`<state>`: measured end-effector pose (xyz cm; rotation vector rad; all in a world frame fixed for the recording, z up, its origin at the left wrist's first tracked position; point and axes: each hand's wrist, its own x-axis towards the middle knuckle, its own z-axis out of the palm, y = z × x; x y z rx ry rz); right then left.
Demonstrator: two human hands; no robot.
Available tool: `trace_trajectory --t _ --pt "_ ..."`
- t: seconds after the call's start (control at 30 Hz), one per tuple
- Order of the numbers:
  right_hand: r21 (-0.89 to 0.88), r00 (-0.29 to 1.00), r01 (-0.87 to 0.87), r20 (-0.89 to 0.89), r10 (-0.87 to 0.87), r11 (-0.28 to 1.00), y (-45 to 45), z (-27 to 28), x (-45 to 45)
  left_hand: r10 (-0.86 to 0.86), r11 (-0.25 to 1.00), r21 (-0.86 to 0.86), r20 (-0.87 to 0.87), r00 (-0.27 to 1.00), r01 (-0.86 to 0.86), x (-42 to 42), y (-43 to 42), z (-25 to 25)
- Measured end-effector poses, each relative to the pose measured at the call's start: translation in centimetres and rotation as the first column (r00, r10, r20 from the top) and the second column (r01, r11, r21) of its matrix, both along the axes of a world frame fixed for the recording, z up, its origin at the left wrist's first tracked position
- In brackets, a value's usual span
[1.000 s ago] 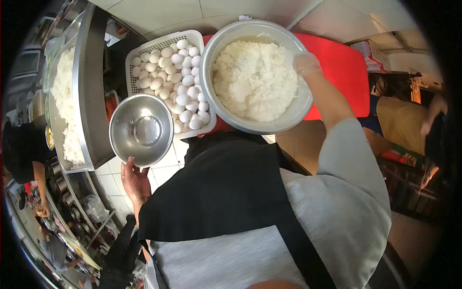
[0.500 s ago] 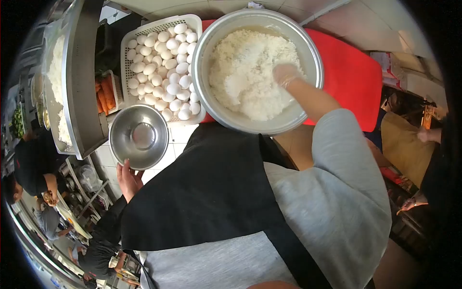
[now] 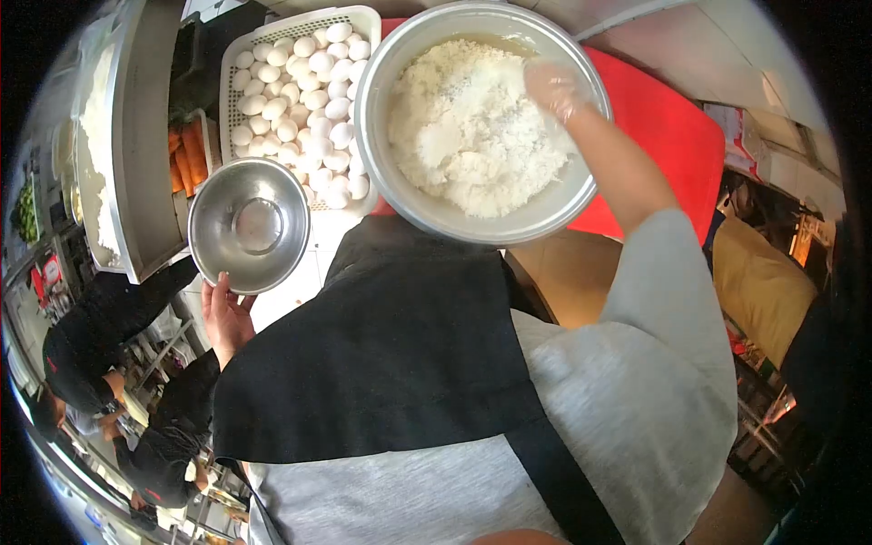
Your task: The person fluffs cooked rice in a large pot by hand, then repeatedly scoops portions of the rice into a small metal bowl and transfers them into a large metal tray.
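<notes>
My left hand grips the near rim of a steel mixing bowl, fingers on its outside. Nothing shows inside this bowl apart from reflections. Over the far right side of a large round pot, my right hand wears a clear plastic glove. Its fingers are blurred, and whether they hold anything cannot be made out. White, grainy food that looks like cooked rice fills much of the pot, with a finer white patch on top. Some liquid shows along the pot's far edge.
A white basket of eggs stands left of the pot. Carrots lie beside a steel counter. A red surface extends under the pot's right side. Co-workers in dark clothes are at lower left.
My right hand has moved up and to the right, from the food's surface to nearer the pot's far right wall. The steel bowl and my left hand have shifted up and slightly left.
</notes>
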<state>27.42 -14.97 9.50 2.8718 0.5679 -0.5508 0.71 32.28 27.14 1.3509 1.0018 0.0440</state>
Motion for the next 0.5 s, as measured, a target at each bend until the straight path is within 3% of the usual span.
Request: trace_trajectory --t 0.03,0.13,0.17,0.23,0.3,0.37,0.43,0.5 --pt "-0.035 0.998 -0.012 0.065 0.015 0.999 -0.1 -0.1 1.7 0.012 1.000 -0.020 0.012 1.000 -0.012 -0.6 0.3 -0.2" --pt "-0.213 1.000 0.015 -0.007 -0.016 0.977 0.8 -2.6 3.8 0.017 1.000 -0.023 -0.015 1.000 -0.017 -2.3 0.4 0.5" --pt "-0.292 0.995 -0.056 0.068 0.079 0.955 1.9 -5.5 2.9 0.041 0.998 -0.038 -0.014 0.999 -0.041 -2.8 0.4 0.7" --pt "-0.207 0.990 -0.139 0.007 0.143 0.968 4.5 -9.5 -0.5 0.077 0.996 -0.034 -0.009 0.997 -0.077 -4.1 0.6 0.6" --pt "-0.275 0.957 -0.289 -0.070 0.281 0.917 6.6 -6.6 -3.9 0.108 0.993 -0.036 -0.014 0.994 -0.109 -5.1 0.7 0.3" --pt "0.073 0.972 -0.165 -0.158 0.175 0.984 7.3 -4.3 -7.0 0.136 0.990 -0.039 -0.027 0.990 -0.137 -5.3 0.7 -0.1" --pt "0.016 0.904 -0.358 -0.245 0.351 0.933 9.1 -4.2 -11.4 0.122 0.991 -0.059 0.002 0.993 -0.122 -5.0 0.4 -0.2" --pt "0.070 0.917 -0.362 -0.154 0.368 0.930 10.0 -5.5 -13.6 0.116 0.992 -0.051 0.036 0.993 -0.114 -4.1 -0.6 -0.4"
